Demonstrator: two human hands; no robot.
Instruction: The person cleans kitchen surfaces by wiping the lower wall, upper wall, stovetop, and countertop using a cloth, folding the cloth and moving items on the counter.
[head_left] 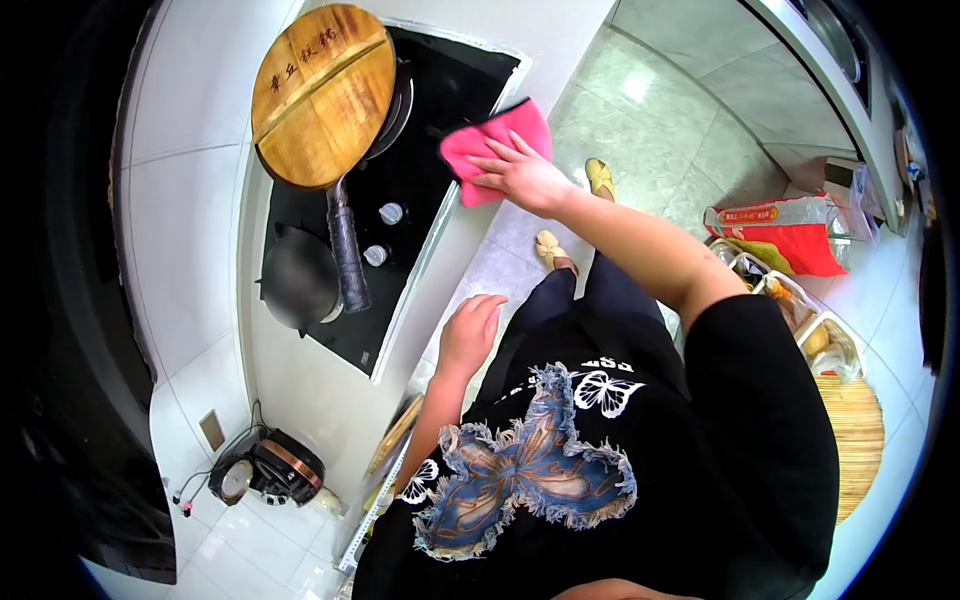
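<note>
My right hand [522,178] lies with its fingers spread over a pink cloth [465,150] with a dark edging, pressing it at the front rim of the black stovetop [400,255]. Lower down, my left hand [468,335] hangs in front of my body beside the counter edge, its fingers loosely bent; no object shows in it. On the stove sits a wok with a round wooden lid [320,110], its dark wrapped handle [345,245] pointing toward me. Two stove knobs [390,213] are between that handle and the cloth.
A smaller round pot or burner area [300,278], blurred, sits left of the wok handle. A black appliance [287,468] with cords stands at lower left. Right of me are a red bag [785,235], white baskets [832,345] with food and a round slatted mat [850,440].
</note>
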